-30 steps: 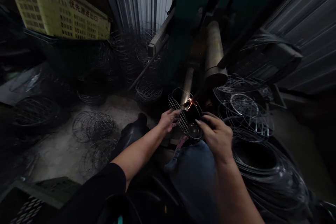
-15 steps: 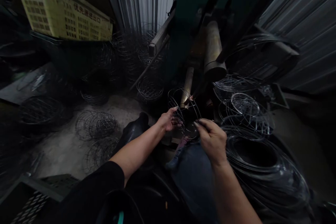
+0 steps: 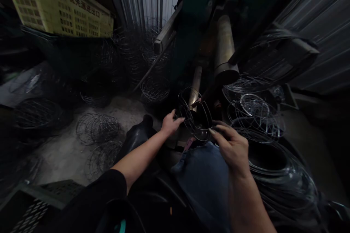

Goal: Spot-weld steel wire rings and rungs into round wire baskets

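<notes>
A round wire frame (image 3: pixel 195 128) made of thin metal rings surrounds the end of the lower metal rod (image 3: pixel 195 91) of a machine, near a small copper-coloured tip (image 3: pixel 199 100). At its left side is my left hand (image 3: pixel 171 123), thumb and fingers apart, the fingertips close to the wires; whether they touch is too dark to tell. My right hand (image 3: pixel 232 147) pinches the frame's near right edge between thumb and fingers. Above the frame juts a thicker metal cylinder (image 3: pixel 225 47).
Coils of wire (image 3: pixel 290 185) lie at the right, below a pile of wire frames (image 3: pixel 254 111). More wire frames (image 3: pixel 97 129) are on the floor at left. A yellow crate (image 3: pixel 68 11) stands at back left. Blue cloth (image 3: pixel 205 178) covers my lap.
My left hand has shifted slightly left, away from the wires. The right hand has moved right and a little down. The frame has shifted slightly right around the rod.
</notes>
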`<state>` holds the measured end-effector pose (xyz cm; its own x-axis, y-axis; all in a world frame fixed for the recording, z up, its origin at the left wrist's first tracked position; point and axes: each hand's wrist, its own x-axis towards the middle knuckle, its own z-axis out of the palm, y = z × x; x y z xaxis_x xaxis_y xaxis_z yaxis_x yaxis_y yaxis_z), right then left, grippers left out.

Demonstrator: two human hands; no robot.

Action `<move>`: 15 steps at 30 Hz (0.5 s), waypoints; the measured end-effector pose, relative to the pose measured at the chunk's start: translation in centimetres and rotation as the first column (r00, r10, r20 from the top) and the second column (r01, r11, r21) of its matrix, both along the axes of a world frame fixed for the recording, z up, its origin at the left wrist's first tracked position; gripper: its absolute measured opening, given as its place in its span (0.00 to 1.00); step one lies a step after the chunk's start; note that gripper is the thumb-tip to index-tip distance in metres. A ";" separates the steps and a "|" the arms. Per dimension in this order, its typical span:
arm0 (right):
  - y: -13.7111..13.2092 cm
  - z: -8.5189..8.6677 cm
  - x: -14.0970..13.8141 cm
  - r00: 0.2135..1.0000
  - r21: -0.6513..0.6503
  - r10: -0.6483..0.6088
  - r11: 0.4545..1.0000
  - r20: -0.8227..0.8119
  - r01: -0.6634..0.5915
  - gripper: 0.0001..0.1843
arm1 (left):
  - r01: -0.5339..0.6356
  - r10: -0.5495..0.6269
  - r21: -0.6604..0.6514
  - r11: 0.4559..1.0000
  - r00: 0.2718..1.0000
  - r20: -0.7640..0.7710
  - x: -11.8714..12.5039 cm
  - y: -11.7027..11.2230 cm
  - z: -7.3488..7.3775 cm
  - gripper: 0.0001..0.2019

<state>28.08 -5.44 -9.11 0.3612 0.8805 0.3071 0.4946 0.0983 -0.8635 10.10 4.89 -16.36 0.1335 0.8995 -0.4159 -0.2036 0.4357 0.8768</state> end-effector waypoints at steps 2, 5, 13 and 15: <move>-1.5 -1.7 0.8 0.999 -0.018 -0.020 1.000 -0.040 0.019 0.12 | 0.040 0.027 0.346 0.937 0.982 -0.184 -0.7 -0.6 -0.3 0.33; -2.5 -4.5 1.0 0.999 -0.055 -0.016 0.998 -0.027 0.015 0.14 | 0.325 0.077 0.697 0.639 0.875 -0.479 -0.6 -1.0 -1.0 0.35; -1.8 -5.8 0.3 1.000 -0.039 0.011 0.999 0.020 -0.010 0.16 | 0.446 0.115 0.695 0.564 0.791 -0.601 1.3 0.3 -1.7 0.35; -2.1 -4.5 0.4 0.999 -0.045 0.035 0.998 0.009 -0.034 0.15 | 0.430 0.100 0.688 0.585 0.804 -0.587 0.9 0.0 -1.0 0.35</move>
<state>28.48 -7.49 -13.61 0.3274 0.9054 0.2705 0.5002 0.0768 -0.8625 11.00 4.94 -17.35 0.3228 0.8740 0.3631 0.3848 -0.4717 0.7934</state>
